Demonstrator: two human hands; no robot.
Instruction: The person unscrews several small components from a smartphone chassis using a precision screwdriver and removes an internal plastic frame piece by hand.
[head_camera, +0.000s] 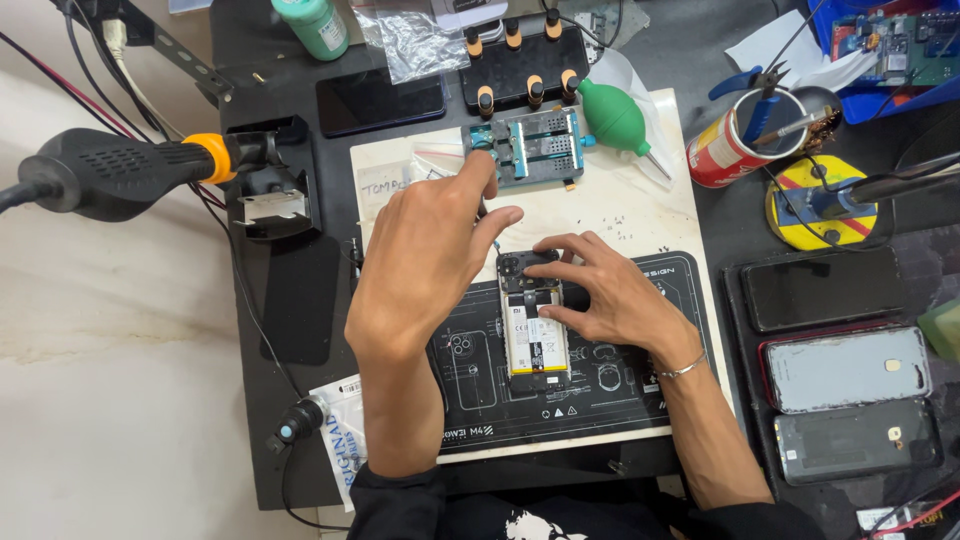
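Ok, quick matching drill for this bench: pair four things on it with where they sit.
Things:
1. opened phone
2. green air blower bulb
3. hot-air handle
4. red can of tools

Places:
A. far left, off the black mat
B. under both hands, mid-mat
C. right of the blue clamp fixture
D. right of the white sheet, pliers inside

Pairs: 1-B, 2-C, 3-A, 4-D

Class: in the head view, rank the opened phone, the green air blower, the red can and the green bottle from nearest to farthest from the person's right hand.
From the right hand:
1. Opened phone, under the fingers.
2. Green air blower, above on the mat.
3. Red can, upper right.
4. Green bottle, top left.
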